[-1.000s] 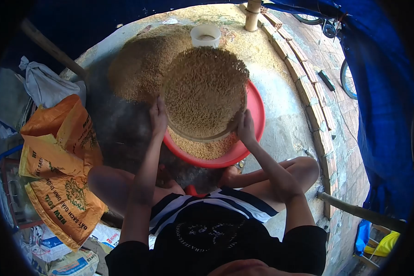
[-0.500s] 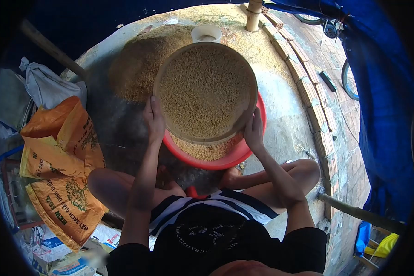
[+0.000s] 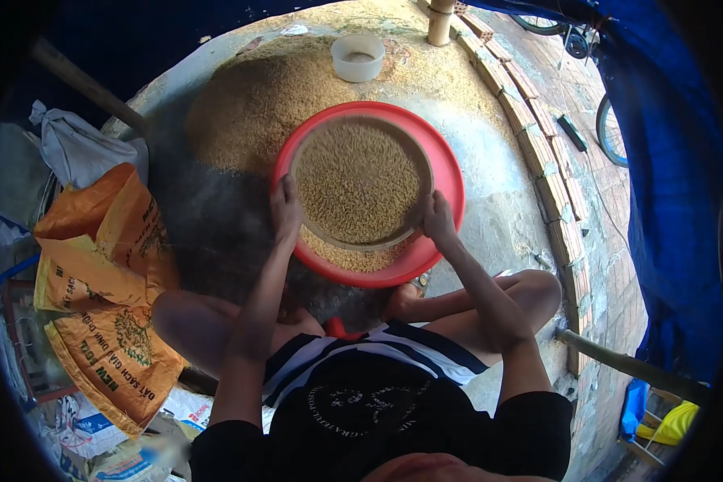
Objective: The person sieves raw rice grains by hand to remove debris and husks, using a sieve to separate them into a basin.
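A round sieve [image 3: 361, 181] full of unhusked grain is held between my two hands, over a wide red basin [image 3: 450, 177]. My left hand [image 3: 286, 209] grips the sieve's left rim. On the opposite side, my right hand [image 3: 438, 217] is closed on the lower right rim. Grain inside the sieve looks blurred along its far side. Below the near rim, loose yellowish grain [image 3: 353, 257] shows in the basin. The sieve covers most of the basin's inside.
A heap of grain or husks [image 3: 241, 112] lies beyond the basin, by a translucent white tub [image 3: 357, 60]. Orange sacks [image 3: 116, 321] stand at left, near a whitish sack [image 3: 88, 145]. A low brick edging [image 3: 550, 177] curves along the right. A bamboo post [image 3: 440, 22] rises at the back.
The sieve has dropped lower and farther from the camera, exposing more of the red basin and the white tub. Both hands have moved with it and still grip its rim.
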A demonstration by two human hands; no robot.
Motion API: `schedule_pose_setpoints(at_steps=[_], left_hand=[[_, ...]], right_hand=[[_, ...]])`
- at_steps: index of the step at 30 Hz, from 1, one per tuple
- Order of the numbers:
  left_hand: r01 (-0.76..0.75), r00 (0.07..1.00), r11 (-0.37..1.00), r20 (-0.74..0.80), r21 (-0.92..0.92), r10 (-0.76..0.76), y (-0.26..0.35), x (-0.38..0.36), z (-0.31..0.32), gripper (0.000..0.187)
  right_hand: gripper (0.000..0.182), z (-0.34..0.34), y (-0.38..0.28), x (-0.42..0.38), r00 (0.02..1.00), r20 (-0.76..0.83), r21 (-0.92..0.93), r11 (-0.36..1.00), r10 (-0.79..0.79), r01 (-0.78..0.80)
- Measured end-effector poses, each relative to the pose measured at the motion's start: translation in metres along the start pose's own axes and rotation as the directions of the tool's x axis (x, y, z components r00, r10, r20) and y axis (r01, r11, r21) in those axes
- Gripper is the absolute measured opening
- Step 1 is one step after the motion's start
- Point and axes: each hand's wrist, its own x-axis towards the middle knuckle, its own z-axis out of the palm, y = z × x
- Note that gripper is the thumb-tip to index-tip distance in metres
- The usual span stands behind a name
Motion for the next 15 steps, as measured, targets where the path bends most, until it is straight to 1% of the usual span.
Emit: schedule_pose_setpoints(at_steps=[1,2,4,6,7,8,9,10,11,12,13,14,15], left_hand=[[-0.119,0.992,0.981,-0.049,-0.153,0.113,0.010,0.003,-0.005,0.037],[-0.239,0.970,0.925,-0.114,-0.295,0.215,0.020,0.005,-0.010,0.035],[-0.237,0.970,0.933,-0.115,-0.270,0.213,0.044,0.006,-0.024,0.034],[-0.210,0.976,0.949,-0.109,-0.236,0.189,0.043,0.003,-0.024,0.033],[-0.256,0.964,0.939,-0.137,-0.230,0.229,0.035,0.007,-0.014,0.034],[-0.306,0.947,0.926,-0.169,-0.220,0.273,0.023,0.011,-0.006,0.036],[-0.302,0.947,0.929,-0.175,-0.214,0.268,0.000,0.015,0.002,0.036],[-0.155,0.985,0.985,-0.092,-0.071,0.148,-0.032,0.019,0.012,0.039],[-0.009,1.000,0.997,-0.027,0.082,0.011,-0.055,0.019,0.019,0.041],[-0.003,0.999,0.997,-0.037,0.083,0.006,-0.065,0.018,0.021,0.041],[0.123,0.992,0.987,0.028,0.103,-0.127,-0.072,0.017,0.023,0.041],[0.243,0.962,0.962,0.093,0.129,-0.255,-0.078,0.017,0.026,0.041],[0.234,0.968,0.965,0.063,0.117,-0.242,-0.074,0.017,0.025,0.040]], right_hand=[[0.018,-0.005,-0.025,-0.011,0.970,-0.111,0.019,0.975,-0.217,0.220],[0.018,-0.011,-0.046,-0.021,0.881,-0.221,0.013,0.902,-0.417,0.431],[0.018,-0.014,-0.059,-0.023,0.862,-0.232,-0.007,0.887,-0.451,0.462],[0.018,-0.013,-0.061,-0.021,0.894,-0.188,-0.048,0.913,-0.406,0.404],[0.018,-0.007,-0.046,-0.014,0.898,-0.179,-0.047,0.915,-0.402,0.400],[0.019,0.004,-0.019,0.001,0.895,-0.178,-0.117,0.912,-0.408,0.393],[0.019,0.012,0.002,0.011,0.892,-0.175,-0.185,0.904,-0.417,0.386],[0.019,0.016,0.015,0.013,0.894,-0.163,-0.182,0.904,-0.417,0.388],[0.020,0.017,0.027,0.012,0.980,-0.070,-0.133,0.975,-0.186,0.175],[0.022,0.019,0.031,0.011,0.998,0.030,-0.109,0.993,0.052,-0.048],[0.025,0.011,0.012,0.000,0.976,0.112,-0.039,0.983,0.185,-0.182],[0.025,0.011,0.010,0.001,0.977,0.115,-0.042,0.983,0.180,-0.176],[0.024,0.009,0.009,0.002,0.981,0.121,-0.043,0.988,0.153,-0.149]])
